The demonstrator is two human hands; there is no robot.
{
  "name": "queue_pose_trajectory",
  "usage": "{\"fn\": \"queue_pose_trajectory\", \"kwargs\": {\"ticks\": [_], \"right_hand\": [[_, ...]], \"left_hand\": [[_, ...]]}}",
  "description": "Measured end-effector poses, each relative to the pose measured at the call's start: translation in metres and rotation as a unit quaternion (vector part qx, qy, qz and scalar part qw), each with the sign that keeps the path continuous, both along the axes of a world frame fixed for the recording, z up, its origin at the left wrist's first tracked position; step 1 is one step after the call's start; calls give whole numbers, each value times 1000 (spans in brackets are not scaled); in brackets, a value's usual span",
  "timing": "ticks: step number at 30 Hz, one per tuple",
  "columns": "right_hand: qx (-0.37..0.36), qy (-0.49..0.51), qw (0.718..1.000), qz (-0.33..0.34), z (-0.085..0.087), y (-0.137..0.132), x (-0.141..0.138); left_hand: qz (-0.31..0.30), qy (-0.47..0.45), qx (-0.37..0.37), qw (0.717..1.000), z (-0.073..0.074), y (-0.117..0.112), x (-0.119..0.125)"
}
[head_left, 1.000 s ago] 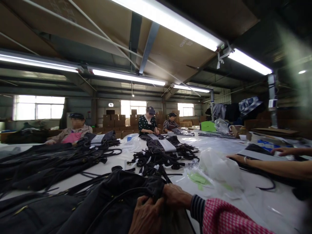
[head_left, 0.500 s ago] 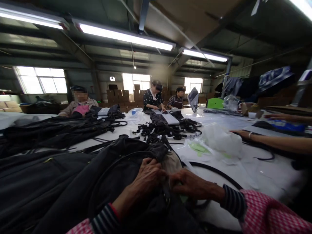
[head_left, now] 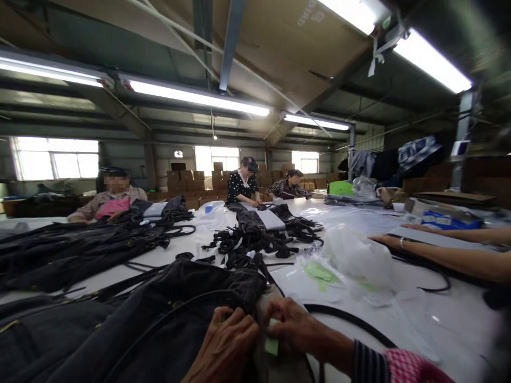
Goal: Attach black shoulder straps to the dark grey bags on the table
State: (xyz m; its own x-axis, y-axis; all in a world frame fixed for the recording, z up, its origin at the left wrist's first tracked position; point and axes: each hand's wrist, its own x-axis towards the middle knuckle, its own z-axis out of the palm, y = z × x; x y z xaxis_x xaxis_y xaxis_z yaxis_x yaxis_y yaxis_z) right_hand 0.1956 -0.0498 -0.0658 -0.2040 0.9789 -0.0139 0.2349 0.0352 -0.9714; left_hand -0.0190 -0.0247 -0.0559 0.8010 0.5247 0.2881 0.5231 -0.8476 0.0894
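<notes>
A large dark cloth item [head_left: 175, 303] with a piped edge and straps lies in front of me; I cannot tell its exact kind. My left hand [head_left: 229, 340] is closed on its edge, fingers curled into the fabric. Just to the right, my right hand [head_left: 297, 324] pinches a small light green tag [head_left: 272, 346] between thumb and fingers. A greyish-beige patch of the item [head_left: 265, 303] shows between the two hands. One black strap [head_left: 351, 319] curves out past my right wrist over the white table.
Clear plastic bags [head_left: 355, 255] and loose green tags [head_left: 319, 272] lie ahead right. Dark strapped goods [head_left: 259, 234] are heaped mid-table, more [head_left: 88, 250] at left. A co-worker's arms [head_left: 443, 247] reach in from the right over a grey panel. Several people sit or stand across the table.
My view has tilted up, so the hands sit lower in it. The green tag in my right hand now shows clearly. The co-worker's hands at right have come together on the grey panel.
</notes>
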Motion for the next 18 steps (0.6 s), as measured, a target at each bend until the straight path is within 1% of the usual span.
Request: {"fn": "queue_pose_trajectory", "kwargs": {"ticks": [2,4,7,11,13,15,16,17,18], "right_hand": [[-24,7,999,24,2,6,1],[-30,-13,998,54,6,7,2],[-4,-38,996,78,13,9,0],[55,-30,993,104,16,15,-13],[50,-19,992,118,14,16,-19],[20,-23,993,116,12,12,-21],[17,-31,994,103,11,9,-21],[33,-42,995,83,10,5,-20],[67,-58,994,58,9,1,-17]], "left_hand": [[6,-7,-2,1000,7,-8,-1],[6,-11,1,1000,15,-15,-2],[7,0,14,1000,24,-21,0],[10,5,19,1000,26,-21,1],[12,-5,19,1000,26,-21,1],[12,-15,17,1000,25,-21,0],[11,-18,15,1000,25,-21,0],[10,-21,12,1000,24,-21,0],[11,-24,9,1000,24,-22,0]]}}
